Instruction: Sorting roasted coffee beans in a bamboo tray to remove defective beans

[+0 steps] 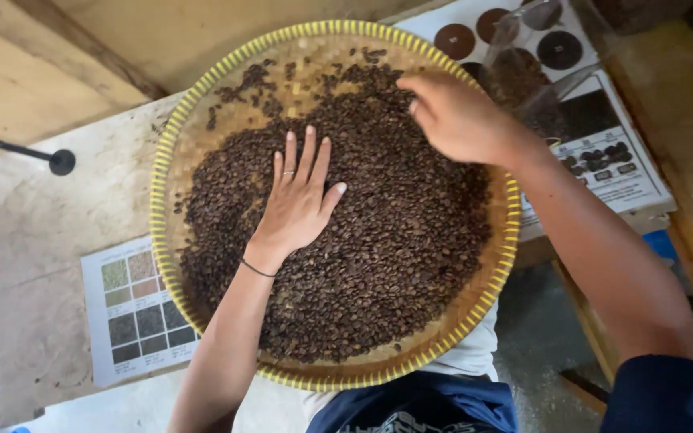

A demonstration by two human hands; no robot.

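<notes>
Left hand [298,200] is down flat on the heap of dark roasted coffee beans [387,240], palm pressed onto them, all four fingers stretched long and slightly fanned, thumb swung out to the side, nothing gripped at all. There's a thin ring on one finger and a dark band at the wrist. Over on the far side, the right hand [459,116] is hovering low at the upper edge of the heap, back of the hand towards us, fingers curled loosely down into the beans; whether it has a few beans pinched under those fingertips is hard to tell from this angle, since the knuckles hide them. The two hands sit near each other but apart, a stretch of beans between them. The beans lie under both hands in a round woven tray [172,172] with a yellow rim, the pile thickest just below and to the right of the left palm, thinning to scattered beans beyond the left fingertips. Past the left elbow, a printed sample card [139,309] with coloured squares lies on the pale tabletop [50,232]. Beyond the right wrist lies a larger printed chart [619,160] with dark round patches, and a clear plastic container [523,64] stands on it, just behind the right hand.
</notes>
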